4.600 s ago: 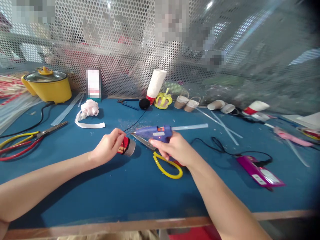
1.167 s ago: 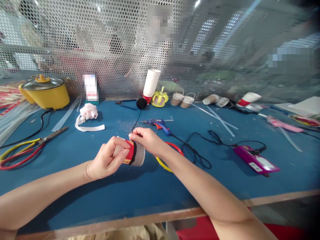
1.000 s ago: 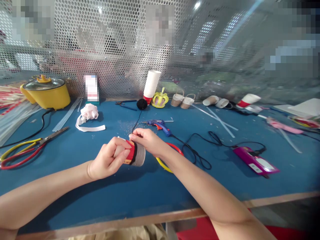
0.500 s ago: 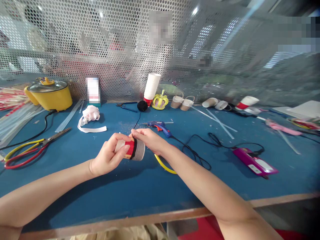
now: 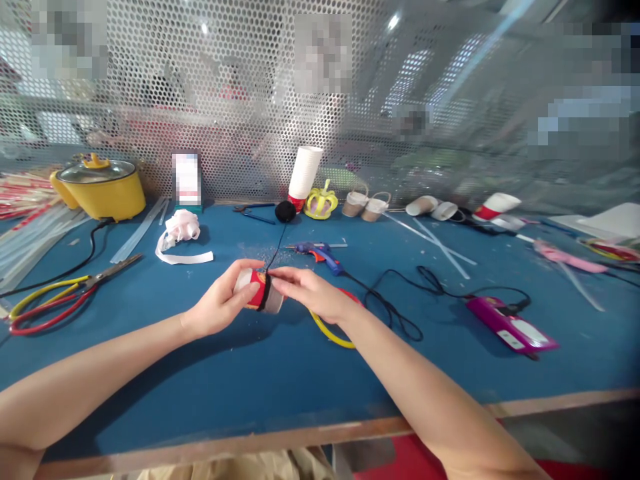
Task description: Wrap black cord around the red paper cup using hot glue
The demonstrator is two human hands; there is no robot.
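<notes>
My left hand (image 5: 217, 308) grips a small paper cup (image 5: 258, 295) lying on its side, red-banded with a black cord wound round it. My right hand (image 5: 313, 293) pinches the black cord (image 5: 276, 247) against the cup's top. The cord runs back to a black ball of yarn (image 5: 285, 211) by the mesh wall. A blue glue gun (image 5: 320, 253) lies just behind my right hand. Yellow-handled scissors (image 5: 327, 331) lie partly under my right wrist.
The blue table (image 5: 250, 380) holds large red-and-yellow scissors (image 5: 55, 300) at left, a yellow pot (image 5: 97, 189), white ribbon (image 5: 180, 230), a stack of cups (image 5: 304, 172), a yellow crown (image 5: 321, 200), loose cups (image 5: 435, 209), glue sticks (image 5: 435, 240) and a purple device (image 5: 510, 330) with a black cable.
The glue gun that my right hand held now lies on the table. Both hands moved onto the cup, and my right fingers shifted along the cord on it.
</notes>
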